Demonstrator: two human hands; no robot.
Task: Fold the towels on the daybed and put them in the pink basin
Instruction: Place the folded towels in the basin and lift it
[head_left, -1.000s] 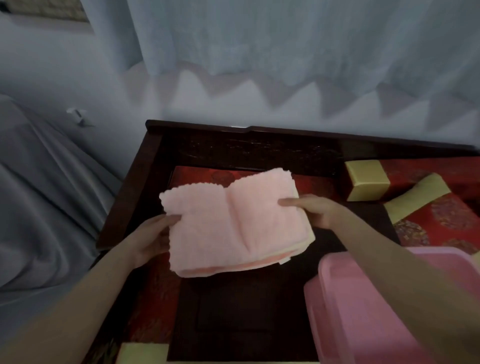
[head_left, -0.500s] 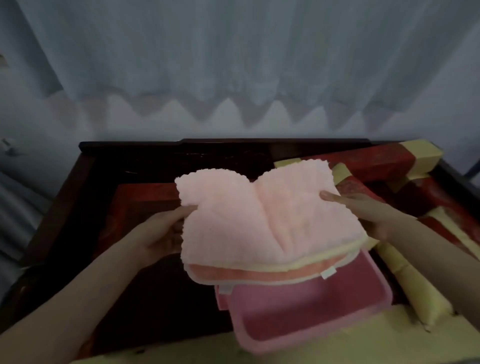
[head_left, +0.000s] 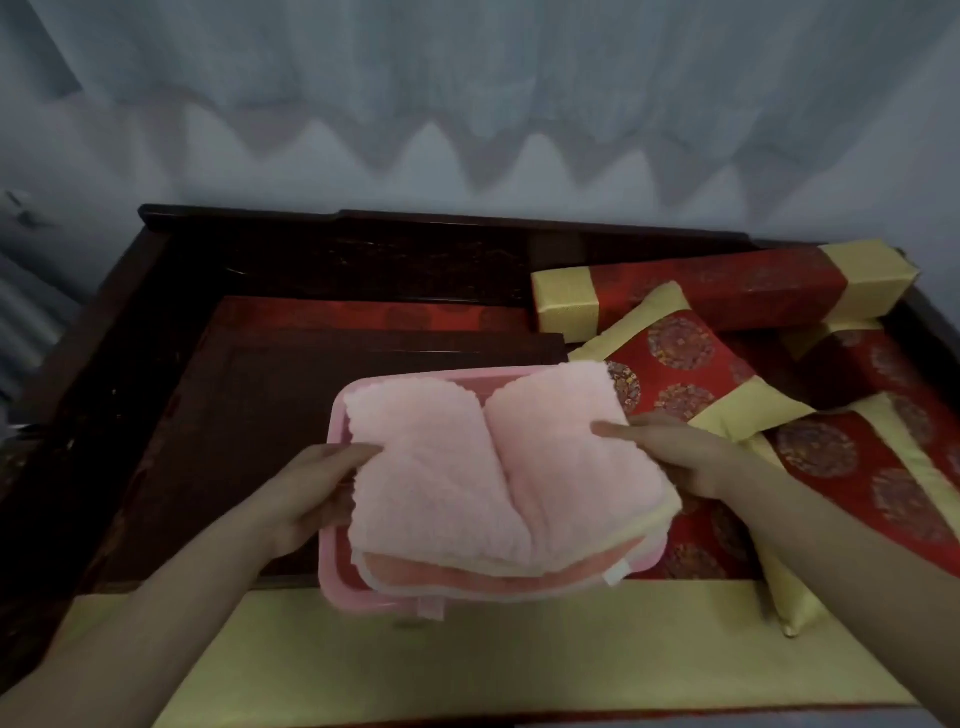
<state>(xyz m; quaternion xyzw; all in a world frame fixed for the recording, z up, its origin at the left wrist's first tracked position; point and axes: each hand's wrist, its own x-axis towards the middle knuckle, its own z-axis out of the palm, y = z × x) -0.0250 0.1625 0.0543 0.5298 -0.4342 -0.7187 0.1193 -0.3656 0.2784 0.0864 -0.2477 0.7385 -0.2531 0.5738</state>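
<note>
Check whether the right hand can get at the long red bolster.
Probably not yet: the right hand grips the towel stack over the pink basin. Only a flat cushion lies between it and the bolster.

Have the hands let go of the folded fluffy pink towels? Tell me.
No, the left hand and right hand each grip a side of the towels over the pink plastic basin.
</note>
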